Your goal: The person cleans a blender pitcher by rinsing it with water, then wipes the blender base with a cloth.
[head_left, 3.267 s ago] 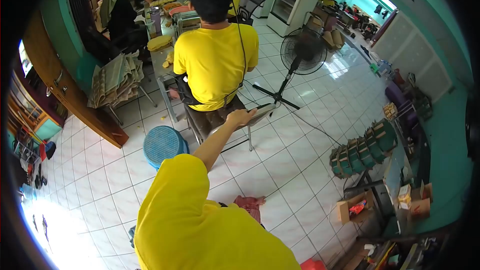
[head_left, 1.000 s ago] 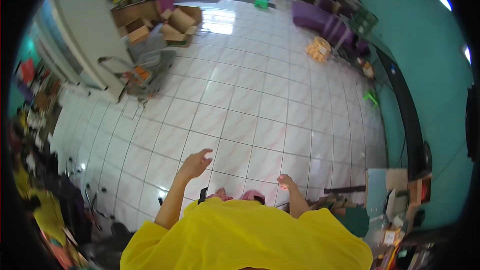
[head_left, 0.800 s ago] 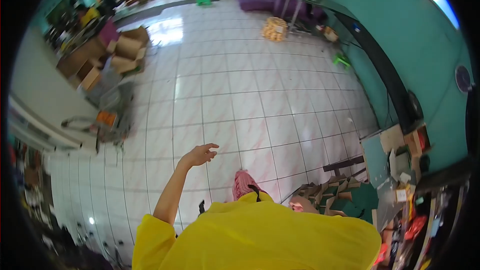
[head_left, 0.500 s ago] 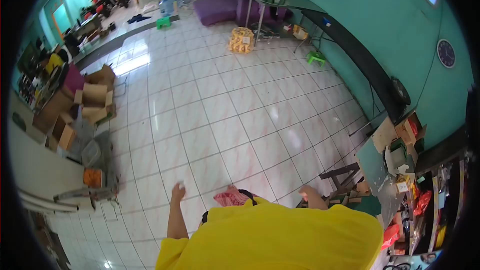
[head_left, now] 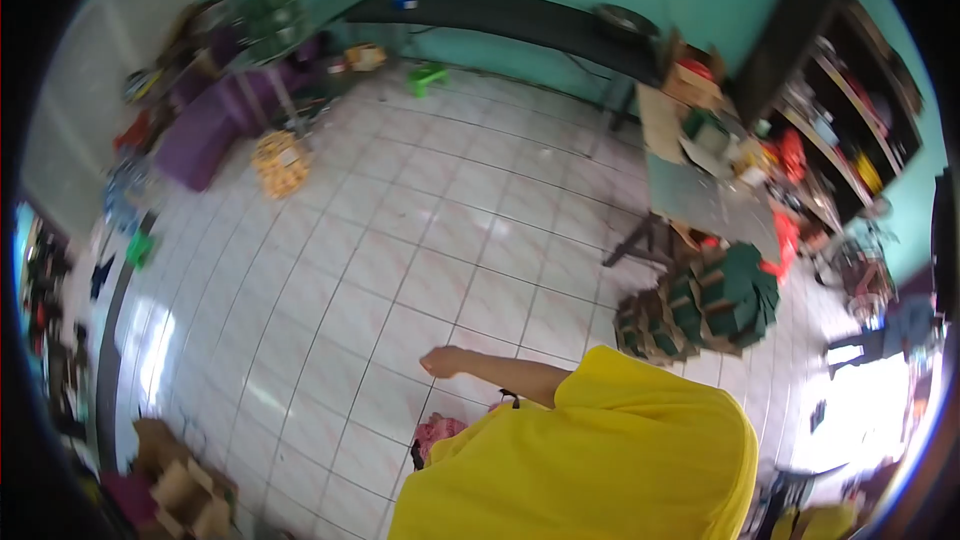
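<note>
One hand (head_left: pixel 443 361) is out in front of the person, at the end of a bare forearm that reaches leftward from a yellow sleeve (head_left: pixel 600 390). Which of the two hands it is cannot be told for sure from this angle; by the way the arm leaves the shoulder it looks like the left. It hangs over the white tiled floor (head_left: pixel 420 240), loosely curled, fingers neither spread nor fisted, and nothing lies in it or against it. The other hand is hidden behind the yellow shirt, so its state cannot be told.

Just below the arm, a pink patterned slipper (head_left: pixel 437 434) shows on the tiles at the edge of the shirt.

To the right of the arm, near but apart from it, stands a stack of folded green and brown cartons (head_left: pixel 705 302) on the floor. Behind that stack is a grey bench (head_left: pixel 700 202) cluttered at its far end with boxes and small packets. A long black counter (head_left: pixel 500 12) runs along the teal wall, and dark shelves (head_left: pixel 850 110) fill the right corner.

Any labels on the boxes and packets are too small and blurred to read.
</note>
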